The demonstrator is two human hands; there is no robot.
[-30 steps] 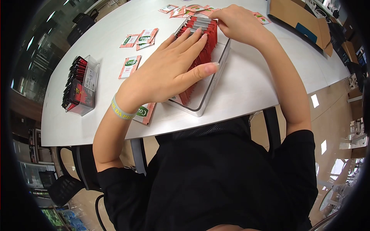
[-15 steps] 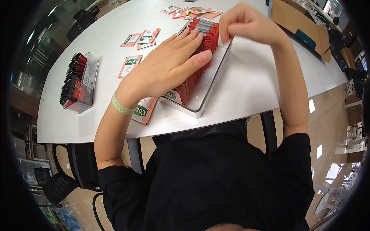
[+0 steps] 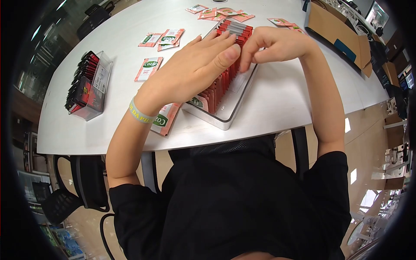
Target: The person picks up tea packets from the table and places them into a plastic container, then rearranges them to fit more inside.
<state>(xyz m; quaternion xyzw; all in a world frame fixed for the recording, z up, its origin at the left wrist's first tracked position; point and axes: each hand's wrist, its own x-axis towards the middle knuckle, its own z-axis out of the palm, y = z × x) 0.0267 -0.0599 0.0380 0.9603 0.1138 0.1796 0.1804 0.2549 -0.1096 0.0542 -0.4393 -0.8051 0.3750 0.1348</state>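
A clear plastic box (image 3: 225,124) stands near the table's front edge, filled with an upright row of red and pink sachets (image 3: 220,89). My left hand (image 3: 186,71) lies over the left side of this row, palm down and fingers stretched out, hiding part of it. At the row's right side is my right hand (image 3: 277,45), its fingers curled in and their tips close to the sachets. Nothing shows in its grasp. One Cozy sachet (image 3: 166,121) lies partly under my left wrist, and another pink sachet (image 3: 148,69) rests left of that hand.
A second clear box (image 3: 103,82) with black and red sachets stands on the left of the white table (image 3: 286,99). Loose pink sachets (image 3: 170,36) lie left of the box, with more sachets (image 3: 219,14) at the back. An open cardboard box (image 3: 333,34) is at the right.
My right hand has come down and left to the row's right side. My left hand stays flat over the sachets. The view has shifted slightly, showing sachets at the back right.
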